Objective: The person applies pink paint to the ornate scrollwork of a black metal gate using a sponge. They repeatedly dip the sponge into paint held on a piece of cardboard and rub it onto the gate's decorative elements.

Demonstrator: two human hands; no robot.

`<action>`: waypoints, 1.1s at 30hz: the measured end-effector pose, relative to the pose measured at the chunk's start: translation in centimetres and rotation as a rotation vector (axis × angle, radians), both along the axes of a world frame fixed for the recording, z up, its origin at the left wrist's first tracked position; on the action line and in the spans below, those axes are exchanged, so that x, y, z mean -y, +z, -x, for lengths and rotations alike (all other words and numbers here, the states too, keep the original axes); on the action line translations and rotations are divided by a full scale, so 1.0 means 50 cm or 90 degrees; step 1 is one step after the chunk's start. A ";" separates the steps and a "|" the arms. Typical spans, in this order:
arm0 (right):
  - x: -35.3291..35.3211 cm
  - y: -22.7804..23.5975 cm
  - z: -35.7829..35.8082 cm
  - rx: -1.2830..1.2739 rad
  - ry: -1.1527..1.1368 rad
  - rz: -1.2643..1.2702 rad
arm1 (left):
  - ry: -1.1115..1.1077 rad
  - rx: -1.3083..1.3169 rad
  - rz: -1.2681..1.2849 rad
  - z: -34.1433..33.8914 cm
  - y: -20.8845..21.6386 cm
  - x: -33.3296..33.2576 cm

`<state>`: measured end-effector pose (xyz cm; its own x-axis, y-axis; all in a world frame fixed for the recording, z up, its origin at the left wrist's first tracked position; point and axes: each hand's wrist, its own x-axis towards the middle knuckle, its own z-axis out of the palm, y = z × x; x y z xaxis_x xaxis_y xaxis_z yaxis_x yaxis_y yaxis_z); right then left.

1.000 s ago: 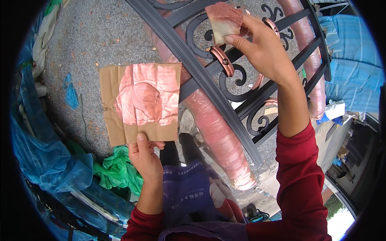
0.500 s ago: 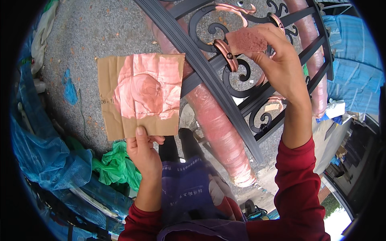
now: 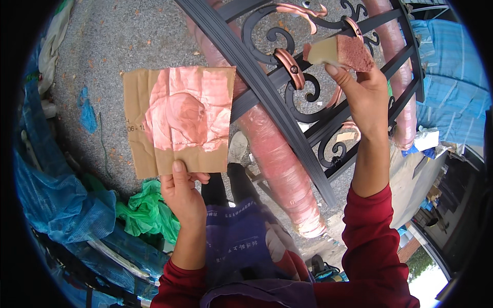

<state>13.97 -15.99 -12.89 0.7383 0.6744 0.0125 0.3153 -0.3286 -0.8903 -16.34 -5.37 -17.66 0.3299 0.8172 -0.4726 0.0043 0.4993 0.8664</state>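
My left hand (image 3: 181,191) pinches the lower edge of a brown cardboard piece (image 3: 138,102), thumb on top. Wet copper-pink paint (image 3: 187,120) is spread over much of that cardboard, thickest in the middle. In my right hand (image 3: 367,97) is a sponge (image 3: 328,51), pale yellow on one face and stained pink at its ends. The sponge is held just above a black metal railing panel (image 3: 292,118) with scrollwork. Beside the sponge, a copper-coloured collar (image 3: 289,68) wraps a bar of the panel. A curved scroll (image 3: 300,11) farther up also carries copper colour.
Two long rolls wrapped in pink film (image 3: 280,169) lie under the panel. Blue sheeting (image 3: 67,205) and a green plastic bag (image 3: 149,208) are at the left. More blue wrapped material (image 3: 454,82) stands at the right, on grey ground (image 3: 138,31).
My right hand has drawn the sponge away from the copper collar, slightly to the right, and turned it so its pale face shows. The left hand and cardboard have barely moved.
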 end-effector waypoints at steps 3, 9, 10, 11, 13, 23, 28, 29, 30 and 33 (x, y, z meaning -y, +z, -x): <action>-0.016 -0.013 0.002 0.195 0.146 0.113 | 0.000 -0.006 0.010 -0.008 0.006 0.003; 0.023 0.013 0.010 -0.079 -0.119 -0.033 | 0.012 -0.024 0.001 -0.007 0.005 0.001; 0.036 0.011 0.013 -0.099 -0.144 -0.049 | 0.012 -0.026 0.003 -0.009 0.005 0.000; 0.046 0.012 0.017 -0.119 -0.169 -0.065 | 0.013 -0.028 0.005 -0.011 0.005 -0.001; 0.066 0.014 0.025 -0.165 -0.220 -0.068 | 0.013 -0.028 0.002 -0.014 0.005 0.001; 0.101 -0.018 0.064 -0.282 -0.314 -0.071 | -0.017 -0.056 -0.019 -0.032 0.018 -0.016; 0.121 -0.026 0.077 -0.088 -0.294 0.070 | -0.053 -0.020 -0.047 -0.045 0.048 -0.023; 0.125 -0.019 0.088 -0.054 -0.288 0.102 | -0.059 -0.025 -0.055 -0.043 0.053 -0.024; 0.131 -0.010 0.095 -0.046 -0.284 0.111 | -0.066 -0.030 -0.062 -0.044 0.057 -0.023; 0.161 0.028 0.130 -0.081 -0.280 0.108 | -0.076 -0.017 -0.072 -0.046 0.068 -0.025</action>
<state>7.47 -24.03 -11.46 0.9423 0.2824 -0.1797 0.0057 -0.5504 -0.8349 -14.02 -4.10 -14.25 0.4161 0.8213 -0.3903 0.0822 0.3934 0.9157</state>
